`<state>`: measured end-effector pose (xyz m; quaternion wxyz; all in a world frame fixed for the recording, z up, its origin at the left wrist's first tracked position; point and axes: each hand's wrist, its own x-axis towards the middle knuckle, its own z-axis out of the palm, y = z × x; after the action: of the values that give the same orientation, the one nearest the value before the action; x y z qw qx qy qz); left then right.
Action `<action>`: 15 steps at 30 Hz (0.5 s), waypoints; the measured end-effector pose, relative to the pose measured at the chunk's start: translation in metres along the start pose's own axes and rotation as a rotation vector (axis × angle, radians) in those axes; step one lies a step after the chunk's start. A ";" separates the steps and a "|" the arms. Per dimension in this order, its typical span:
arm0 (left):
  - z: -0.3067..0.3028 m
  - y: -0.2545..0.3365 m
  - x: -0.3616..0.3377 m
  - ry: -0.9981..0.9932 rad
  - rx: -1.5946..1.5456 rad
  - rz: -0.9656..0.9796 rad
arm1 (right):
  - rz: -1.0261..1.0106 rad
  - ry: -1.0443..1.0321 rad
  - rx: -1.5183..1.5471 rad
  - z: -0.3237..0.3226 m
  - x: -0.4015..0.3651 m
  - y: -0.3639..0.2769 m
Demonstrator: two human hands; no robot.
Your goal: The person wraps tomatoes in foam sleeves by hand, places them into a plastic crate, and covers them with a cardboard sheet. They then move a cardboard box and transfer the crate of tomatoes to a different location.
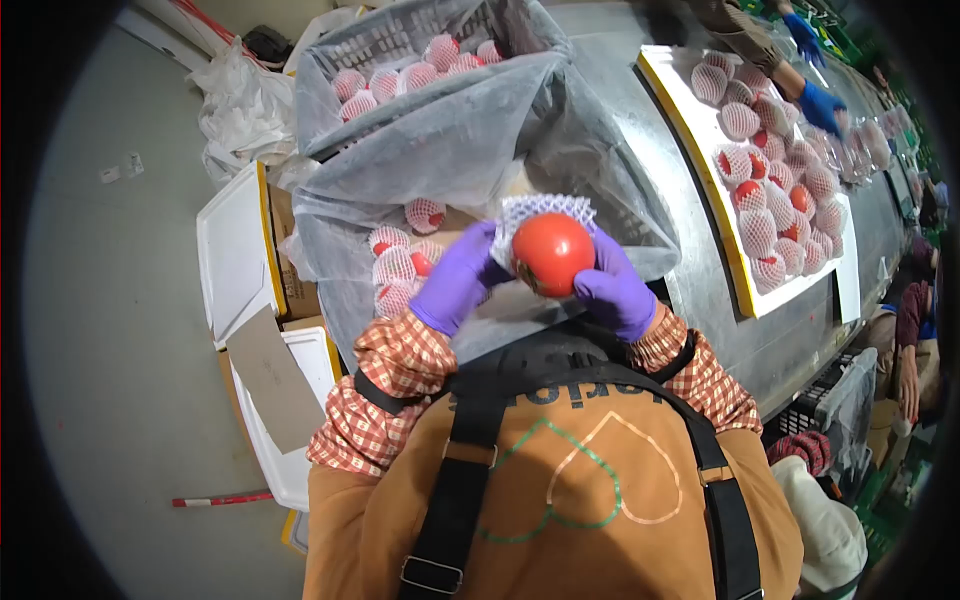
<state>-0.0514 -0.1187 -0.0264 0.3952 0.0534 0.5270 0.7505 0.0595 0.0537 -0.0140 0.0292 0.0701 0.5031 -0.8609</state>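
A red tomato (pixel 552 255), partly inside a white foam net (pixel 545 207), is held between my two purple-gloved hands above a plastic-lined crate (pixel 330 235). My left hand (pixel 460 280) is closed on the net at the tomato's left side, its fingertips partly hidden. With the thumb against the tomato's lower right, my right hand (pixel 618 285) grips the fruit from the other side. Several net-wrapped tomatoes (pixel 393 266) lie in the left part of the crate below.
Behind stands another lined crate (pixel 430 110) with wrapped tomatoes. On the metal table (pixel 690 260) to the right is a white, yellow-edged tray (pixel 745 285) of wrapped tomatoes. Another person's blue-gloved hand (pixel 822 108) is beyond it. White boxes (pixel 235 250) stand at left.
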 end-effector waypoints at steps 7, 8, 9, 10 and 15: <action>0.001 -0.006 0.005 -0.381 -0.279 -0.088 | 0.091 -0.201 0.127 -0.007 -0.002 -0.022; 0.004 -0.006 0.007 -0.343 -0.219 -0.002 | 0.127 -0.239 0.117 -0.009 -0.001 -0.027; 0.004 -0.003 0.006 -0.341 -0.212 0.011 | 0.121 -0.252 0.113 -0.009 0.002 -0.032; 0.004 0.001 0.003 -0.283 -0.147 0.126 | 0.097 -0.267 0.031 -0.008 0.005 -0.038; 0.018 0.015 -0.013 0.086 0.392 0.601 | -0.164 -0.083 -0.403 -0.016 0.020 -0.039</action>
<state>-0.0419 -0.1157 -0.0021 0.1166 0.2492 0.6378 0.7193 0.0360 0.0871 0.0093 -0.0070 -0.0139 0.6674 -0.7446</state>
